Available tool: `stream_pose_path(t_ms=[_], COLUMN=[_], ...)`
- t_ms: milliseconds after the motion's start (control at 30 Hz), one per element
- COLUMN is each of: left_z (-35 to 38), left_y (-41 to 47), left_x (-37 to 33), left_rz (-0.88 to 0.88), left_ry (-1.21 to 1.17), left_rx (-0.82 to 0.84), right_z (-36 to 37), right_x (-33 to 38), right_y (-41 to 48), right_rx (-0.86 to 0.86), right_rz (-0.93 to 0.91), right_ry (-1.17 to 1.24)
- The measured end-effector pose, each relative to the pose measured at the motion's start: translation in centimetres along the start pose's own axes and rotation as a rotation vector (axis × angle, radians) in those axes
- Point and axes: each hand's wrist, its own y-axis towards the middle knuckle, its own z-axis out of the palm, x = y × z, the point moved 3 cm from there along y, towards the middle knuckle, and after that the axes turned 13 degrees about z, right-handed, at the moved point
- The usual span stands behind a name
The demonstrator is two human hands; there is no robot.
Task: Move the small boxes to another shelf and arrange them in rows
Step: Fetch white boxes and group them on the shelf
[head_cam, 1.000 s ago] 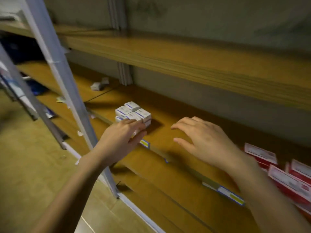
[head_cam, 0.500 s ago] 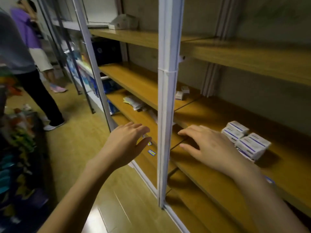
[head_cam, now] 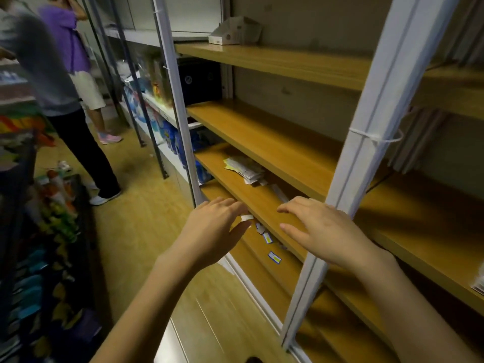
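Note:
Both of my hands are empty, with their fingers spread. My left hand (head_cam: pixel 214 229) hovers in front of the shelf edge (head_cam: pixel 264 218), left of the white upright post (head_cam: pixel 366 153). My right hand (head_cam: pixel 319 231) is held over the same wooden shelf, partly in front of that post. Of the small white boxes (head_cam: pixel 480 281) only a sliver shows, at the far right edge on the shelf of the right-hand bay. The wooden shelf (head_cam: pixel 275 142) one level up in the left bay is bare.
A heap of papers (head_cam: pixel 246 169) lies deep on the shelf ahead of my hands. Small price tags (head_cam: pixel 273 256) are stuck on the lower shelf edges. A pale carton (head_cam: pixel 235 30) stands on the top shelf. Two people (head_cam: pixel 52 74) stand in the aisle at left, beside a rack of goods (head_cam: pixel 52 231).
The view has swung left along the shelving. The stack of small boxes slid from the centre to the far right edge. Both hands moved left with it and stayed empty.

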Motion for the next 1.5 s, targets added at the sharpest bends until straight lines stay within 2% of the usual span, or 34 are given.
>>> stream_pose_path(t_ms=[300,500,667,867,1100,1267,1500], left_z=[2.7,4.1,6.5,9.7,11.3,13.1,14.8], left_y=[8.7,15.7,21.2,28.0,33.7,37.2,40.1], left_x=[10.5,15.3,17.9,17.6,17.4,16.3,14.8], left_rz=[0.082,0.217,0.362,0.621,0.909,0.996,1.041], left_ry=[-0.043,-0.066,-0.117,-0.25,-0.286,-0.395,-0.369], left_rx=[-0.001,-0.011,0.03,0.107,0.171,0.25,0.35], right_z=[2.7,3.0,3.1,3.4,2.2,2.4,3.6], right_x=[-0.3,-2.4,-4.4,-6.7,-8.7,-11.0,-14.2], right_y=[11.8,17.7,19.1,19.5,19.6,20.0,21.6], right_rx=[-0.002,-0.055,-0.059,-0.15,-0.337,-0.481,-0.41], right_rz=[0.137,0.332,0.518,0.829,1.357,1.513,1.611], right_ry=[0.067,0.097,0.099,0.118,0.114,0.052,0.04])
